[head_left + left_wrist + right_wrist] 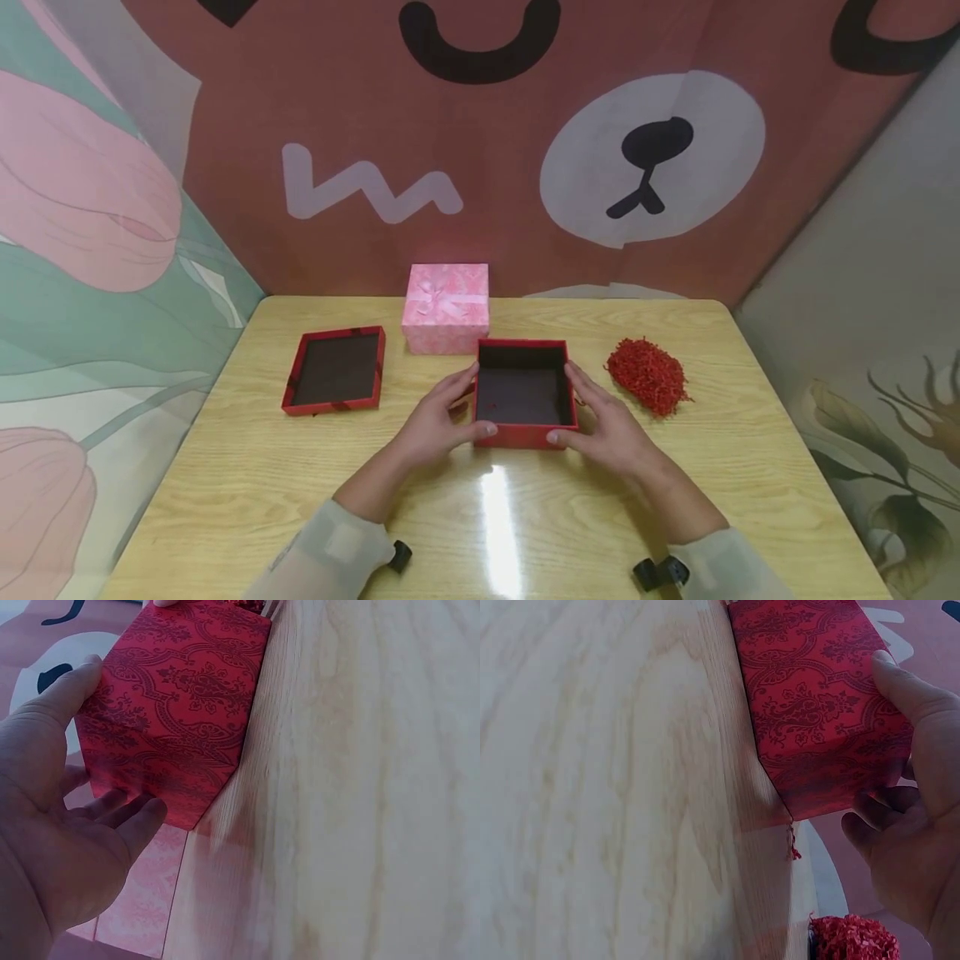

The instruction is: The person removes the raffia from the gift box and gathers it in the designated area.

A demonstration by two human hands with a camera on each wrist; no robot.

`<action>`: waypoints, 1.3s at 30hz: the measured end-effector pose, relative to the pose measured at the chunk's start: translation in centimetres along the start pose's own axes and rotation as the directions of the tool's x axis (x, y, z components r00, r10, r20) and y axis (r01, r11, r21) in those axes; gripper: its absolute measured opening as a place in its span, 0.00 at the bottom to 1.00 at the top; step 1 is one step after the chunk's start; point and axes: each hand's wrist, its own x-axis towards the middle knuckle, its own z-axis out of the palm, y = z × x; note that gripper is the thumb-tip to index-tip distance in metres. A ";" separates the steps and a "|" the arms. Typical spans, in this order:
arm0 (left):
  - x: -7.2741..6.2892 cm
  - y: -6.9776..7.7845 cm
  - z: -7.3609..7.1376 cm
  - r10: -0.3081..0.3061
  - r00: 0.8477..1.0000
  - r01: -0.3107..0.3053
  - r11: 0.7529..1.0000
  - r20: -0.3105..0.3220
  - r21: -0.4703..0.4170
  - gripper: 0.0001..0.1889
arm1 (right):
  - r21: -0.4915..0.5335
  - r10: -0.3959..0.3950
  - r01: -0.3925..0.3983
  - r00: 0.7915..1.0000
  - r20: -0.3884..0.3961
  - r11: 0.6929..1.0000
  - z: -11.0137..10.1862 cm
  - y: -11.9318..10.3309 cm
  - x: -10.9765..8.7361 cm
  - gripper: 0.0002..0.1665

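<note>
A red gift box (519, 435), topless with a dark inside, sits on the table between both hands. Dark ornamental patterns cover its red outside in the wrist views. My left hand (438, 421) grips its left side, thumb on the front near the rim and fingers along the side wall. On the opposite side my right hand (609, 425) holds it the same way, its thumb (904, 682) at the front corner. A tiny red speck lies on the box's floor. Right of the box is a clump of red shredded paper (648, 377).
To the left lies a red lid (333, 408), its dark inside facing up. A pink box with a ribbon bow (446, 310) stands behind, near the back edge of the wooden table (300, 483). Printed cloth (337, 250) hangs behind the table.
</note>
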 end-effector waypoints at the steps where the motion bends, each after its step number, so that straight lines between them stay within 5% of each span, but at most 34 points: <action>1: 0.2 0.1 0.0 0.000 1.000 0.000 1.000 0.005 0.016 0.53 | -0.006 -0.002 0.002 1.000 -0.002 1.000 -0.1 0.1 0.0 0.69; 15: 3.5 0.6 0.8 -0.001 0.998 -0.004 0.997 0.063 0.080 0.54 | -0.025 0.013 -0.013 1.000 -0.028 1.000 -2.0 1.4 0.7 0.66; 23: 5.8 0.5 1.2 -0.036 0.998 0.034 0.998 0.045 0.050 0.56 | -0.043 0.026 -0.027 0.999 -0.031 0.999 -2.9 2.3 1.7 0.61; 39: 9.1 1.0 1.5 0.035 0.999 -0.034 0.993 -0.001 0.115 0.52 | -0.057 0.073 -0.075 0.997 -0.035 0.996 -4.0 2.3 4.1 0.56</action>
